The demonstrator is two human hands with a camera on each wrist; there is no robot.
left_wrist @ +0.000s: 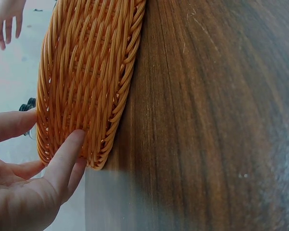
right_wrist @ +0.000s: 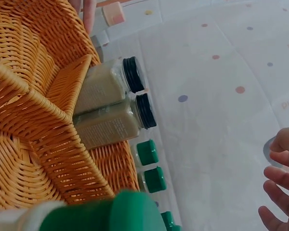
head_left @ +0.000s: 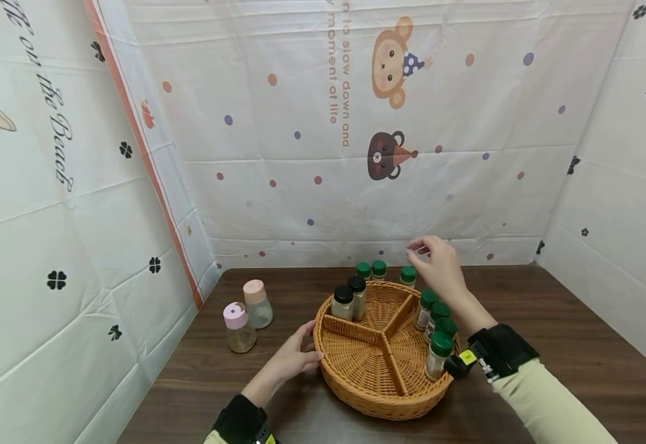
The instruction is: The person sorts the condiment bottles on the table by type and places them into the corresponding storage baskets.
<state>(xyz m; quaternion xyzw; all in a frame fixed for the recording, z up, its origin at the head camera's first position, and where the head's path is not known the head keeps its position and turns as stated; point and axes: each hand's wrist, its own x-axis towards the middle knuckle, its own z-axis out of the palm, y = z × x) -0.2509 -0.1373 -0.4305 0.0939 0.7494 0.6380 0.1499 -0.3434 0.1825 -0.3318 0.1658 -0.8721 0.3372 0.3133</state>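
A round wicker basket (head_left: 350, 394) with three compartments sits on the table. My left hand (head_left: 292, 357) holds its left side, thumb at the rim and fingers (left_wrist: 65, 159) against the outer wall. Two black-capped jars (head_left: 342, 303) stand in the back left compartment, seen from the side as glass jars (right_wrist: 108, 120) in the right wrist view. Several green-capped jars (head_left: 438, 354) line the right compartment. Beyond the back rim are three more green caps (head_left: 378, 269). My right hand (head_left: 439, 265) hovers above the rightmost of these, fingers loosely bent with nothing in them.
Left of the basket stand two shakers, one with a pink lid (head_left: 239, 327), the other with a peach lid (head_left: 257, 305). A printed white cloth (head_left: 300, 203) hangs along the back and sides of the brown wooden table (head_left: 189, 394).
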